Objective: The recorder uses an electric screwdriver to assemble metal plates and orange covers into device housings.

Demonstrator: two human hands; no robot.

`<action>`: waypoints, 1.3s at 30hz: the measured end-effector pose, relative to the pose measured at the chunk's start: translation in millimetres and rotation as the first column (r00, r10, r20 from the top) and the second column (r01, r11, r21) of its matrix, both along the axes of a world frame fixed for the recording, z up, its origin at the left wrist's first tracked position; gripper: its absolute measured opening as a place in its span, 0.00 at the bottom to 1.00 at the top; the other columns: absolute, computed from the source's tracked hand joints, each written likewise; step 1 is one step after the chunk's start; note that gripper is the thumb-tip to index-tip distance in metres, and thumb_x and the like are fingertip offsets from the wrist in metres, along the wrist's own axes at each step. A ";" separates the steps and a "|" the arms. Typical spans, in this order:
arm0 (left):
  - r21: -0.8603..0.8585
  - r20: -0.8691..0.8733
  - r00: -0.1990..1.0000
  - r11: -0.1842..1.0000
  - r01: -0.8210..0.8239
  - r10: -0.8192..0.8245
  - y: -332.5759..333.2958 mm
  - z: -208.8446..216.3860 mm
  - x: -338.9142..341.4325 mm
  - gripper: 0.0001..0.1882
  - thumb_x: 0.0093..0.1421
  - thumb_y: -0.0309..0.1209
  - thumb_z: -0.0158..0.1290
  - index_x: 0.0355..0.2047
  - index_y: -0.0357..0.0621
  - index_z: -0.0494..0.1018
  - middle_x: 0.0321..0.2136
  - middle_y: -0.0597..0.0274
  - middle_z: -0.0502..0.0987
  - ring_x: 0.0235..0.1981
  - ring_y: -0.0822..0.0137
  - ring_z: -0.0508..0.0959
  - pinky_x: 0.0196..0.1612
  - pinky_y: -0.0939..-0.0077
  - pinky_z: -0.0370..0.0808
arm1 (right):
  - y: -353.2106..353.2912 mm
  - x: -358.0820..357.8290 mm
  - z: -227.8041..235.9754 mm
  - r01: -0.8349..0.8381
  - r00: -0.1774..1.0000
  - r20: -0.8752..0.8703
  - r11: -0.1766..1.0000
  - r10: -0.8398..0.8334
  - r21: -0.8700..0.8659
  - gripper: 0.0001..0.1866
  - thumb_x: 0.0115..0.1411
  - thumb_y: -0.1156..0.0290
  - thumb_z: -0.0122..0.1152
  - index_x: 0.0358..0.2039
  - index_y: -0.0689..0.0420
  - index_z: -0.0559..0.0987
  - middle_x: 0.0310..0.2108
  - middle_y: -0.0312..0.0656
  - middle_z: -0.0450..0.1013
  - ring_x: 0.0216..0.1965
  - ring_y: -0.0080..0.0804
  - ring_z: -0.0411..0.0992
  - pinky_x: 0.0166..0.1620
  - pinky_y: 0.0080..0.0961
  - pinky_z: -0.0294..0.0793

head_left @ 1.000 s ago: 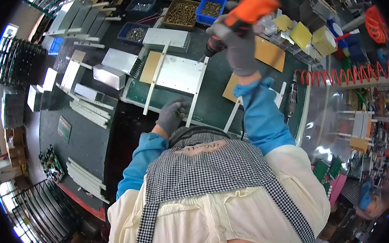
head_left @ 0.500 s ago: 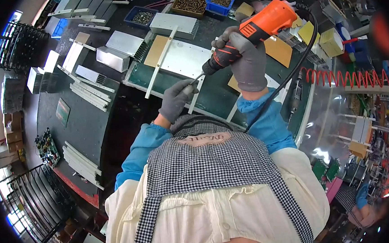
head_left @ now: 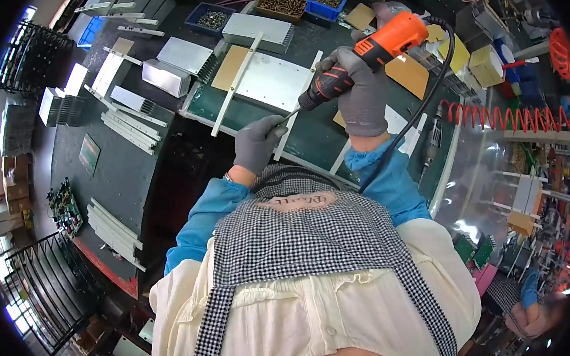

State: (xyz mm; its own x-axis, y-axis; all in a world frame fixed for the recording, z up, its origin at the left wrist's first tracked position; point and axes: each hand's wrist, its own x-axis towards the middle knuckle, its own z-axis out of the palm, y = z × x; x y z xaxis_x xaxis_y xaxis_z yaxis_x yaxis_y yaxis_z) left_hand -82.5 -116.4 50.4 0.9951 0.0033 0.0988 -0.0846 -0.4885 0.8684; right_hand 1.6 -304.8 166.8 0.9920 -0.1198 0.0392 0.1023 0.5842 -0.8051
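Right hand (head_left: 363, 101) around orange screwdriver (head_left: 395, 36)

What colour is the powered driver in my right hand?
The powered driver is bright orange and black, showing best in the head view.

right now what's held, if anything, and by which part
Right hand: orange and black electric screwdriver, around its middle. Left hand: at the thin metal bit; hold cannot be told.

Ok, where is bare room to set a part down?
Left table: bare between the upper strips, lower strips and green card. Smaller patch: the mat between the right rail of the plate and right hand. Crowded: the far side, around the blue bin, brown bin and metal block.
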 end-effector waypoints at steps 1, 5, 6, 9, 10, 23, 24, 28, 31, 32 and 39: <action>0.050 0.048 0.999 0.998 -0.025 0.022 -1.2 1.3 -0.1 0.12 0.54 0.30 0.61 0.39 0.43 0.79 0.30 0.54 0.80 0.29 0.62 0.81 0.33 0.72 0.76 | -0.7 -0.6 -1.2 0.004 1.000 -0.001 1.000 -0.004 0.001 0.30 0.52 0.76 0.63 0.53 0.64 0.61 0.29 0.44 0.72 0.28 0.36 0.76 0.35 0.32 0.78; 0.072 0.026 0.998 0.996 -0.059 0.057 -5.8 7.3 -0.2 0.12 0.53 0.32 0.62 0.37 0.44 0.79 0.31 0.56 0.81 0.31 0.63 0.81 0.34 0.71 0.76 | -4.7 -1.3 -4.6 0.054 0.997 -0.054 0.997 -0.051 0.054 0.29 0.52 0.75 0.63 0.53 0.64 0.61 0.29 0.44 0.72 0.28 0.35 0.76 0.33 0.32 0.78; 0.067 0.052 0.998 0.996 -0.051 0.047 -7.1 7.8 -1.0 0.12 0.53 0.32 0.62 0.37 0.44 0.79 0.31 0.56 0.81 0.31 0.63 0.81 0.34 0.71 0.76 | -5.9 -2.0 -5.4 0.072 0.996 -0.061 0.995 -0.068 0.072 0.29 0.52 0.75 0.63 0.53 0.63 0.62 0.29 0.44 0.72 0.28 0.35 0.76 0.33 0.32 0.78; -0.102 -0.187 0.974 0.984 -0.146 0.125 -7.0 3.4 -1.5 0.14 0.55 0.37 0.61 0.38 0.42 0.78 0.33 0.55 0.81 0.34 0.63 0.81 0.36 0.69 0.76 | -9.4 -3.5 -7.7 0.160 0.986 0.051 0.985 -0.157 -0.063 0.26 0.54 0.74 0.61 0.52 0.61 0.64 0.30 0.43 0.72 0.30 0.36 0.76 0.40 0.35 0.78; -0.018 -0.275 0.952 0.990 -0.141 0.130 -4.4 -0.1 -0.1 0.16 0.57 0.39 0.60 0.40 0.40 0.77 0.34 0.55 0.81 0.35 0.63 0.81 0.38 0.70 0.76 | -11.7 -3.4 -7.9 0.154 0.987 0.056 0.986 -0.151 -0.057 0.26 0.54 0.74 0.61 0.52 0.61 0.64 0.30 0.43 0.72 0.30 0.36 0.76 0.40 0.35 0.78; -0.374 -0.541 0.789 0.924 0.084 -0.291 -2.4 -30.7 -0.3 0.16 0.64 0.38 0.52 0.38 0.35 0.78 0.28 0.63 0.79 0.31 0.73 0.74 0.37 0.77 0.70 | 4.6 -29.8 10.4 0.069 0.993 0.108 0.967 -0.044 -0.246 0.32 0.49 0.75 0.66 0.54 0.64 0.65 0.28 0.35 0.72 0.27 0.22 0.71 0.32 0.20 0.72; -0.356 -0.554 0.785 0.931 0.078 -0.277 -2.8 -29.4 -0.2 0.16 0.64 0.38 0.52 0.38 0.35 0.78 0.28 0.63 0.79 0.31 0.73 0.74 0.37 0.77 0.70 | 4.9 -30.3 12.1 0.030 0.992 0.129 0.957 0.008 -0.288 0.31 0.48 0.75 0.67 0.53 0.64 0.67 0.28 0.35 0.71 0.26 0.21 0.71 0.31 0.19 0.72; -0.309 -0.578 0.777 0.948 0.074 -0.249 -3.0 -27.5 -1.6 0.16 0.64 0.38 0.52 0.39 0.35 0.78 0.25 0.66 0.77 0.28 0.75 0.71 0.34 0.79 0.67 | 7.2 -22.1 10.4 -0.083 0.976 0.142 0.881 0.167 -0.465 0.33 0.51 0.77 0.64 0.56 0.64 0.61 0.31 0.37 0.73 0.29 0.23 0.73 0.37 0.23 0.74; -0.304 -0.590 0.768 0.950 0.073 -0.248 -2.2 -28.4 -1.8 0.17 0.64 0.38 0.52 0.41 0.35 0.77 0.25 0.65 0.77 0.28 0.74 0.72 0.35 0.78 0.68 | 15.5 -13.7 1.3 -0.211 0.932 0.154 0.836 0.328 -0.506 0.30 0.51 0.77 0.65 0.54 0.62 0.64 0.30 0.35 0.73 0.30 0.22 0.72 0.36 0.22 0.73; -0.284 -0.606 0.757 0.956 0.080 -0.243 -1.8 -28.4 -1.7 0.17 0.64 0.38 0.52 0.42 0.34 0.77 0.25 0.64 0.78 0.29 0.73 0.74 0.37 0.76 0.70 | 18.9 -11.7 -1.6 -0.165 0.924 0.190 0.794 0.332 -0.585 0.28 0.50 0.76 0.66 0.52 0.62 0.66 0.30 0.35 0.72 0.30 0.21 0.71 0.35 0.21 0.72; -0.294 -0.558 0.796 0.953 0.074 -0.234 -0.5 -23.7 -8.8 0.17 0.64 0.38 0.53 0.42 0.35 0.77 0.26 0.66 0.77 0.29 0.75 0.73 0.35 0.79 0.69 | 27.9 -14.7 -4.0 -0.168 0.919 0.177 0.758 0.352 -0.630 0.29 0.49 0.76 0.65 0.52 0.60 0.67 0.29 0.33 0.71 0.30 0.20 0.69 0.34 0.20 0.71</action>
State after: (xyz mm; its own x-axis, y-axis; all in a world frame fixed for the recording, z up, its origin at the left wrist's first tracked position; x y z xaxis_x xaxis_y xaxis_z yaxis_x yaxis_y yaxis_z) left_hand -91.3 -116.9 26.8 0.8515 -0.2109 -0.4801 0.4183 -0.2790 0.8644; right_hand -13.0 -276.9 162.9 0.9180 0.2798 0.2811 0.2825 0.0362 -0.9586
